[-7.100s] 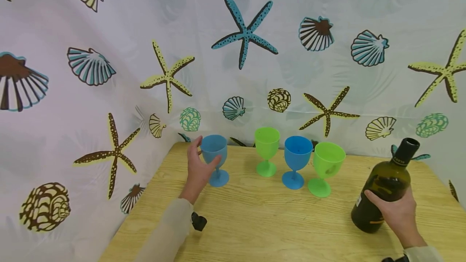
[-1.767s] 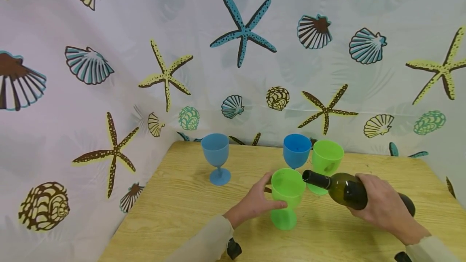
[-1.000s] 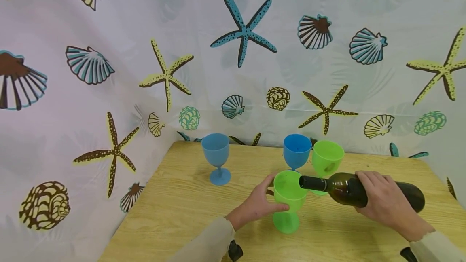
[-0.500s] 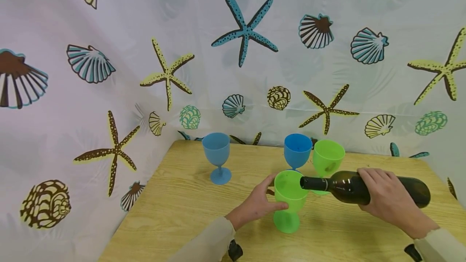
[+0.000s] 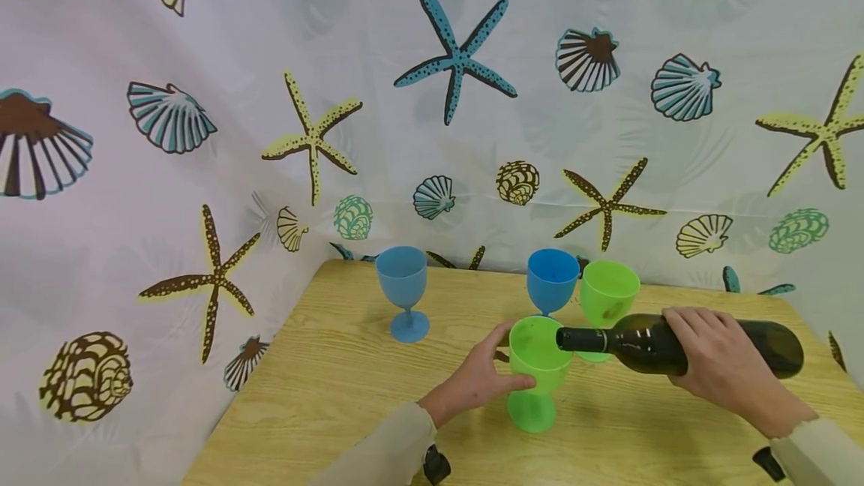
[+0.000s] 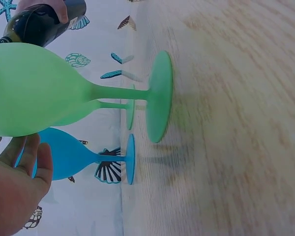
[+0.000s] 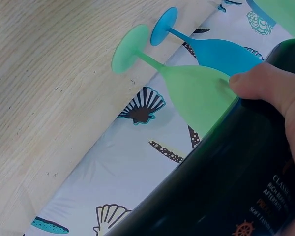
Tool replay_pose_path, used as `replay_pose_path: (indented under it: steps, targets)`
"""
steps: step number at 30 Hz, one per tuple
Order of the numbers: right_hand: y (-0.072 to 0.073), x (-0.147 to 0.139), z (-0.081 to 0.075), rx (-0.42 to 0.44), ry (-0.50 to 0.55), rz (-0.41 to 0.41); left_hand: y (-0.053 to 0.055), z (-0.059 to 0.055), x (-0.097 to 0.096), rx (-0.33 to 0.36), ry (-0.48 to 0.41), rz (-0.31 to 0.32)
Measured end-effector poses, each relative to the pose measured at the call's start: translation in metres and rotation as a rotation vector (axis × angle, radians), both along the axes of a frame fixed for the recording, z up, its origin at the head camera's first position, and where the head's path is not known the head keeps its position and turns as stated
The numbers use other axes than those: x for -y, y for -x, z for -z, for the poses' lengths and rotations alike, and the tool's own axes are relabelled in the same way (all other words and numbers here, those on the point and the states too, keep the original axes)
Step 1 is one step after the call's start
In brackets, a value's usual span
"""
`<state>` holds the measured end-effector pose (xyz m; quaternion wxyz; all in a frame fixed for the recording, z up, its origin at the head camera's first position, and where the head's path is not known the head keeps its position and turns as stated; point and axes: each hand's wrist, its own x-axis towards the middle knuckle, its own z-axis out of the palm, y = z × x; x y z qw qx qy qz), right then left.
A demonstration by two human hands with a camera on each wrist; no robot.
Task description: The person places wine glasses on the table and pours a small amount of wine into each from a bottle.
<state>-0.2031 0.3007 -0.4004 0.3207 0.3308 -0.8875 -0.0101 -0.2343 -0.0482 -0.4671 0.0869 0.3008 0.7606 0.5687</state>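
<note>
My left hand (image 5: 475, 379) grips a green plastic goblet (image 5: 550, 375) by its bowl, thumb in front and fingers behind. In the left wrist view the goblet's foot (image 6: 160, 96) is near the wooden tabletop; whether it touches I cannot tell. My right hand (image 5: 725, 366) holds a dark wine bottle (image 5: 644, 343) round its body from above. The bottle lies nearly level, its base end slightly higher, with the mouth (image 5: 563, 339) over the goblet's right rim. No liquid is visible coming out. The right wrist view shows the bottle's body (image 7: 211, 177) with printed lettering.
Behind the held goblet stand a blue goblet (image 5: 552, 283) and a second green goblet (image 5: 607, 291), partly hidden by the bottle. A paler blue goblet (image 5: 402, 283) stands at the left back of the wooden table (image 5: 324, 388). A shell-patterned curtain (image 5: 378, 73) hangs behind.
Earlier my left hand was at the paler blue goblet and the bottle stood upright at right. A green goblet has since come forward from the back row; the bottle has tipped over it, its base rising.
</note>
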Motion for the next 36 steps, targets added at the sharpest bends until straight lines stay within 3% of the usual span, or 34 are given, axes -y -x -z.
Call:
replay_pose_path:
  steps: [10,17,20,28,36]
  targets:
    - [0.001,0.000,-0.002,-0.016,-0.013,-0.011,-0.002,-0.001,-0.001,0.007,0.008,-0.017]
    - [0.001,0.001,-0.005,-0.021,-0.026,-0.013,-0.014,-0.027,0.001,0.009,0.017,-0.011]
    - [0.001,0.001,-0.006,-0.024,-0.033,-0.012,-0.016,-0.032,0.002,0.005,0.026,-0.005]
    - [0.003,0.000,-0.009,-0.058,-0.044,-0.036,-0.001,-0.007,0.000,0.001,0.028,-0.022]
    - [0.003,0.001,-0.011,-0.059,-0.050,-0.042,0.000,-0.004,0.001,-0.026,0.013,-0.012]
